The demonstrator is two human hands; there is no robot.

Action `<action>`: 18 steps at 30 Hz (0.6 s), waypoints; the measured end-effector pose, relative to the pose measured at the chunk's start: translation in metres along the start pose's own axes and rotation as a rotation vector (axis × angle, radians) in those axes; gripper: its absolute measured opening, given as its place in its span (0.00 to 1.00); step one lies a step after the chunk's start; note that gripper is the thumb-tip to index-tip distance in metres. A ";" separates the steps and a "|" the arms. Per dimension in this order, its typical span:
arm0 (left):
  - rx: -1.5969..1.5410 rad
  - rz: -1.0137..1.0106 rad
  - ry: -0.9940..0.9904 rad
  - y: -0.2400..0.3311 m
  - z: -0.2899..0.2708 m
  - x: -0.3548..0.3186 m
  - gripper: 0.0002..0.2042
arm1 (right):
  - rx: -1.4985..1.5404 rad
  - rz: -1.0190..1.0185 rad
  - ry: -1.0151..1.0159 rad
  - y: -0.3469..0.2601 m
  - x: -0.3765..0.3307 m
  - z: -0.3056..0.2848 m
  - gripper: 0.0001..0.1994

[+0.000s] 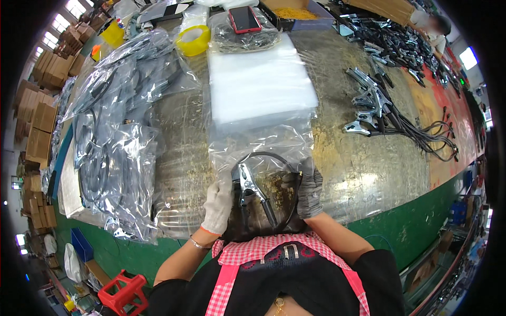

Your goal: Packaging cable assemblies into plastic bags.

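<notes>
One person wears one pink checked apron (243,254) over a dark shirt with partly hidden lettering across the chest. Beyond it are two gloved hands, the left hand (216,205) in white and the right hand (310,195) in mottled grey, both curled around opposite sides of one black cable (263,154); whether they also pinch plastic, I cannot tell. One metal clamp (249,179) with black handles sits between them, at the near edge of the tabletop (358,168). Just beyond lies one stack of clear bags (258,79). To the left are several bagged cables (116,142); to the right, at least four clamps (369,102) lie bunched. Farther off are one yellow tape roll (197,48), one red-edged phone (245,19) and a heap of many more clamps (400,47).
</notes>
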State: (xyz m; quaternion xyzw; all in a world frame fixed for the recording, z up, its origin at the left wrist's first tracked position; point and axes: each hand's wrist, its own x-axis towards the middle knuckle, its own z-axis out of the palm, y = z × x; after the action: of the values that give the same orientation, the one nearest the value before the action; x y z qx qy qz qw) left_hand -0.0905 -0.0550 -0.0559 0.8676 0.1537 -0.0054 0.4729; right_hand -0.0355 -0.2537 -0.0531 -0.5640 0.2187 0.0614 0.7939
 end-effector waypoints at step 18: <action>-0.228 -0.176 -0.022 0.015 0.002 -0.049 0.19 | 0.028 0.475 -0.118 -0.028 0.039 -0.028 0.20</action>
State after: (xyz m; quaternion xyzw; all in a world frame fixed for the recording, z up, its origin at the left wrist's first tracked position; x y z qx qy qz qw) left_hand -0.1324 -0.0767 -0.0372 0.7913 0.2236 -0.0387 0.5677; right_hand 0.0016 -0.2950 -0.0529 -0.4809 0.2994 0.2763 0.7764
